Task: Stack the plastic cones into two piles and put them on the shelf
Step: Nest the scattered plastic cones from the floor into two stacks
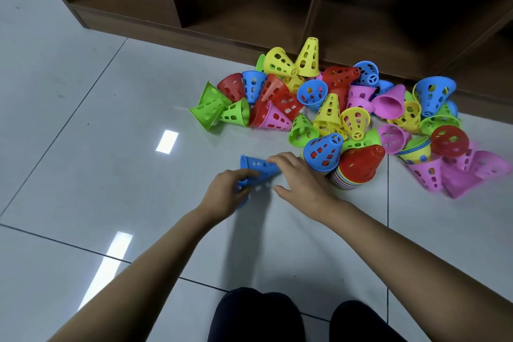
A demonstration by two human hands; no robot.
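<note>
While my left hand (227, 189) and right hand (302, 178) grip a blue cone (259, 165) lying tip-rightward, the piles (358, 166) stand just right of them.

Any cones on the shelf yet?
No: the shelf compartments in view hold none; the cones are piled on the floor in front of it.

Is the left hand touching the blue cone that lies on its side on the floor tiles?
Touching. The head view shows the left hand with its fingers curled over the blue cone; blue plastic shows on either side of them.
</note>
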